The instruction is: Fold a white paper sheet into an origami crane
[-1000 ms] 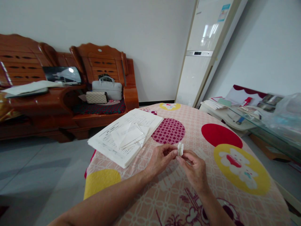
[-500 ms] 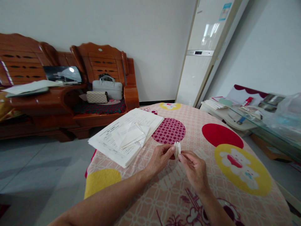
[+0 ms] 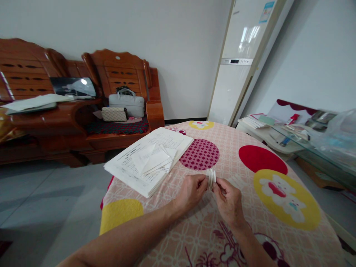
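Between my two hands is a small piece of white folded paper [image 3: 211, 178], its pleats standing upright. My left hand [image 3: 191, 192] pinches its left side between thumb and fingers. On the other side my right hand [image 3: 230, 200] grips the right edge, thumb toward me. The fingertips cover the lower part of the paper. Left of my hands lies a thick stack of printed sheets [image 3: 128, 163], with several folded white papers [image 3: 158, 158] on top.
A patterned cloth [image 3: 178, 237] covers the round table. Behind it on the left stands a wooden sofa [image 3: 116, 63] with a grey bag [image 3: 133, 105]. A glass-topped side table [image 3: 294, 139] with papers and a plastic bag [image 3: 340, 131] is at right, near a tall air conditioner [image 3: 232, 85].
The folded paper has spread slightly, showing more of its pleats. My left hand has turned so its knuckles face up more, and both hands stay almost in place.
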